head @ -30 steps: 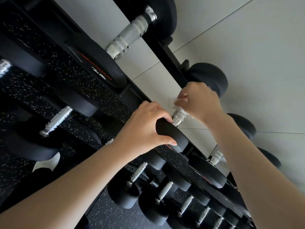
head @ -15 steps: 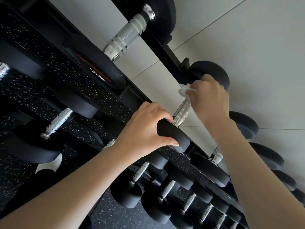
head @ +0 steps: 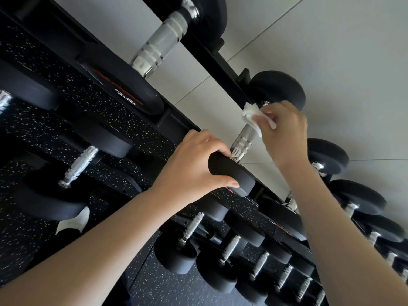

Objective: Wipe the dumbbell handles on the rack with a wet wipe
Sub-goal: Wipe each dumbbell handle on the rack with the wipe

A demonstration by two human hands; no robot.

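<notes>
On the upper tier of the rack (head: 212, 60), your left grip (head: 198, 164) is curled around the near black head (head: 234, 173) of a dumbbell, with your fingers hooked over its rim and your thumb lying across its face. Your right grip (head: 284, 133) is clamped on the wet wipe (head: 250, 114) and bunches it against the far end of that dumbbell's knurled handle (head: 242, 142), close beside the far head (head: 278, 89). The white wipe pokes out to the left of your fingers. A bare stretch of handle shows between your two grips. A larger dumbbell (head: 161, 40) sits further along the same tier, and smaller dumbbells (head: 189, 228) line the tier below.
</notes>
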